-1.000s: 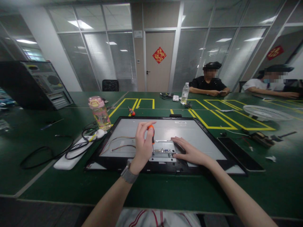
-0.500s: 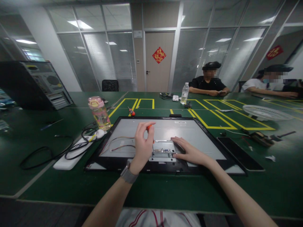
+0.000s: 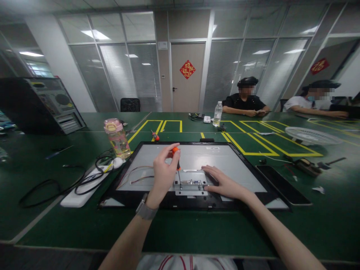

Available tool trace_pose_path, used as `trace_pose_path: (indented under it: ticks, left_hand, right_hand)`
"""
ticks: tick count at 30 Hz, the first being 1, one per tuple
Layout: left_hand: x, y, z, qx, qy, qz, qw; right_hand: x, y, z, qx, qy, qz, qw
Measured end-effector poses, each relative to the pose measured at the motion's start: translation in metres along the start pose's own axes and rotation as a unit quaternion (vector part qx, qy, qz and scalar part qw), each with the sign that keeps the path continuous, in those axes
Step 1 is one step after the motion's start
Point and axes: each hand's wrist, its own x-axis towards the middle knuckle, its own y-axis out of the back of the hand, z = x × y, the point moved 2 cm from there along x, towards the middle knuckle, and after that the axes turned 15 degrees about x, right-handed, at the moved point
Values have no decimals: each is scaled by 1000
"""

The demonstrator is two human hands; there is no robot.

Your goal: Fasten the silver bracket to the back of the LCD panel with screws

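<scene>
My left hand is closed around the orange handle of a screwdriver, held nearly upright. Its thin shaft points down to the left part of a metal bracket with video ports along it. The bracket sits on the back of a flat display panel with a black frame, lying on the table. My right hand rests with fingers stretched over the bracket's right edge, holding nothing. Thin cables lie on the panel left of my left hand.
Left of the panel are a white power strip, black cables and a pink-lidded bottle. A black phone-like slab lies to the right. Farther off are a red-handled screwdriver, a water bottle, a computer case and two seated people.
My left hand has shifted slightly left, and the screwdriver's handle and shaft show more plainly. My right hand stays at the bracket's right edge. The whole view has moved a little.
</scene>
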Motion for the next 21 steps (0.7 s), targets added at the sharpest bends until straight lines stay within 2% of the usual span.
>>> trace_pose_path:
  ticks: [2,5,8,9,13,16,18,21]
  left_hand:
    - [7,7,-2,-34,37,38,998]
    - [18,22,-5,-65,59,113,990]
    - [24,42,-14,-32,67,186,980]
    - [24,49,-18,4,67,179,982]
    - [14,76,-52,154,78,96,980]
    - [0,96,-84,270,116,11,956]
    - [-6,107,-103,297,139,-68,942]
    - [-7,117,-118,328,124,-145,925]
  right_hand:
    - [0,0,-1,3,-2,1,1000]
    - [-1,0,-1,5,-4,3,1000]
    - [0,-1,1,6,-2,3,1000]
    - [0,-1,1,6,-1,3,1000]
    - [1,-1,2,4,3,3,1000]
    - [1,0,-1,1,-5,-1,1000]
    - [0,0,-4,0,-15,-6,1000]
    - [-1,1,-5,4,-17,-6,1000]
